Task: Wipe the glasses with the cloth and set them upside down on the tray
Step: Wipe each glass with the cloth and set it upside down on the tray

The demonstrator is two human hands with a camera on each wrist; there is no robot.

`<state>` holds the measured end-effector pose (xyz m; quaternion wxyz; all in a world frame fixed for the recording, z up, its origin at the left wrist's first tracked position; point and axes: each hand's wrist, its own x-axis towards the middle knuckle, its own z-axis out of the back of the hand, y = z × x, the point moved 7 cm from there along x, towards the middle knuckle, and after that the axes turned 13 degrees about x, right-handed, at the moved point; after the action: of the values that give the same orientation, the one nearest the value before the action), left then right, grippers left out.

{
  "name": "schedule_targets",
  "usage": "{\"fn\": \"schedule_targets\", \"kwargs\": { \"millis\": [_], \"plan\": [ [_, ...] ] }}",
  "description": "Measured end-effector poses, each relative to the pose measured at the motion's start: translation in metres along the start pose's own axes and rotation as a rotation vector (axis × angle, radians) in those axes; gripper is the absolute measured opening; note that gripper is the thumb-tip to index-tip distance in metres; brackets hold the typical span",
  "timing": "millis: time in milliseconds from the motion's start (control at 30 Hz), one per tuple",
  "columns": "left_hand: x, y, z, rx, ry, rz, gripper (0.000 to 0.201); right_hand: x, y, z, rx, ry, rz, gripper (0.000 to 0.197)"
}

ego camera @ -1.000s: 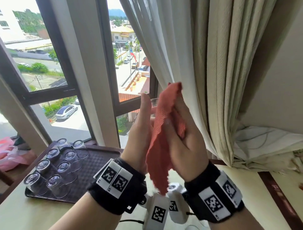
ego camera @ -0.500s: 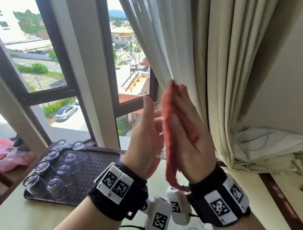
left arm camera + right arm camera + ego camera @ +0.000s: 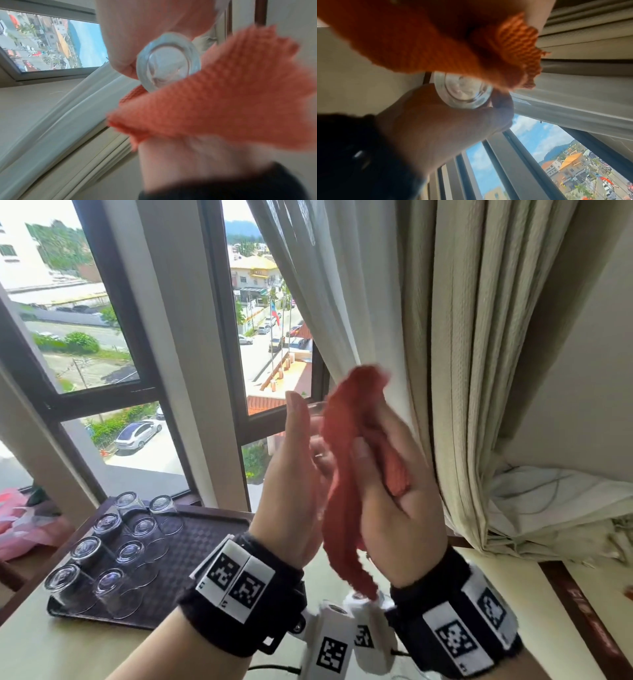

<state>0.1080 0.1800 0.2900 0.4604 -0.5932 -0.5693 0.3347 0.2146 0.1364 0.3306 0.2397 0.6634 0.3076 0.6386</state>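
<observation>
Both hands are raised in front of the window. My left hand holds a small clear glass, thumb upright; its thick round base faces the left wrist camera. My right hand grips an orange-red cloth and presses it against the glass, and a loose end hangs below the wrists. In the right wrist view the cloth covers part of the glass. Several glasses stand upside down on the dark tray at lower left.
A beige curtain hangs just right of the hands, with bunched white fabric below it. The tray lies on a pale table under the dark-framed window. Something pink sits at the far left.
My right hand has worked the cloth round the glass: it showed broad, then edge-on, now bunched above the fingers. Both hands stay raised in the same place.
</observation>
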Motion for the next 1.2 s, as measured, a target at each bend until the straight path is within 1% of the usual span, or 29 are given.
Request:
{"fn": "schedule_targets", "kwargs": {
  "millis": [33, 100, 167, 200, 267, 333, 400, 433, 467, 533, 567, 600, 667, 733, 800, 867, 933, 1000, 1067, 1133, 1200],
  "plan": [
    [0.0, -0.002, 0.003, 0.019, -0.032, 0.007, 0.08, -0.003, 0.003, -0.004, -0.061, 0.052, 0.049, 0.045],
    [0.003, -0.007, 0.015, 0.142, -0.095, 0.03, 0.083, -0.016, 0.004, -0.006, -0.114, 0.133, 0.105, 0.038],
    [0.008, -0.007, 0.025, 0.202, -0.104, 0.076, 0.087, -0.029, 0.0, -0.002, -0.072, 0.159, 0.08, 0.026],
    [0.01, -0.007, 0.03, 0.216, -0.14, 0.084, 0.088, -0.032, -0.003, 0.002, -0.031, 0.145, 0.04, 0.02],
    [0.007, -0.006, 0.031, 0.246, -0.169, 0.108, 0.083, -0.032, -0.015, 0.008, 0.015, 0.077, -0.06, 0.012],
    [0.003, 0.004, 0.021, 0.222, -0.113, 0.175, 0.078, -0.024, -0.023, 0.015, 0.008, -0.037, -0.131, 0.01],
    [-0.001, 0.014, 0.006, 0.145, -0.023, 0.243, 0.087, -0.011, -0.024, 0.021, 0.047, -0.126, -0.171, 0.015],
    [-0.002, 0.017, 0.001, 0.111, 0.006, 0.259, 0.096, -0.006, -0.022, 0.022, 0.058, -0.135, -0.173, 0.021],
    [0.001, 0.018, 0.0, 0.087, 0.02, 0.246, 0.104, -0.003, -0.02, 0.023, 0.046, -0.121, -0.152, 0.025],
    [0.006, 0.017, 0.0, 0.056, 0.087, 0.185, 0.113, -0.005, -0.013, 0.019, 0.022, -0.06, -0.082, 0.024],
    [0.008, 0.014, 0.002, 0.07, 0.091, 0.163, 0.114, -0.011, -0.012, 0.016, 0.023, -0.031, -0.058, 0.02],
    [0.01, 0.012, 0.008, 0.107, 0.055, 0.161, 0.113, -0.019, -0.014, 0.014, 0.033, -0.014, -0.054, 0.016],
    [0.014, 0.012, 0.02, 0.166, -0.024, 0.181, 0.108, -0.035, -0.022, 0.011, 0.067, -0.011, -0.115, 0.013],
    [0.013, 0.012, 0.024, 0.17, -0.052, 0.209, 0.101, -0.042, -0.031, 0.009, 0.098, -0.028, -0.205, 0.011],
    [0.011, 0.013, 0.022, 0.152, -0.049, 0.212, 0.101, -0.034, -0.033, 0.011, 0.066, -0.06, -0.236, 0.012],
    [0.007, 0.013, 0.015, 0.15, -0.022, 0.168, 0.097, -0.017, -0.029, 0.017, 0.0, -0.106, -0.197, 0.015],
    [0.004, 0.013, 0.007, 0.121, 0.033, 0.142, 0.095, 0.0, -0.017, 0.019, -0.075, -0.121, -0.103, 0.015],
    [0.005, 0.009, 0.004, 0.096, 0.081, 0.12, 0.098, 0.004, -0.008, 0.012, -0.125, -0.063, -0.019, 0.015],
    [0.008, 0.001, 0.009, 0.125, 0.078, 0.113, 0.105, -0.01, -0.01, 0.005, -0.154, 0.027, 0.015, 0.013],
    [0.012, -0.001, 0.021, 0.114, 0.009, 0.151, 0.102, -0.031, -0.02, 0.0, -0.086, 0.089, -0.051, 0.013],
    [0.013, -0.001, 0.031, 0.127, -0.051, 0.149, 0.093, -0.043, -0.029, -0.001, 0.02, 0.065, -0.164, 0.015]
  ]
}}
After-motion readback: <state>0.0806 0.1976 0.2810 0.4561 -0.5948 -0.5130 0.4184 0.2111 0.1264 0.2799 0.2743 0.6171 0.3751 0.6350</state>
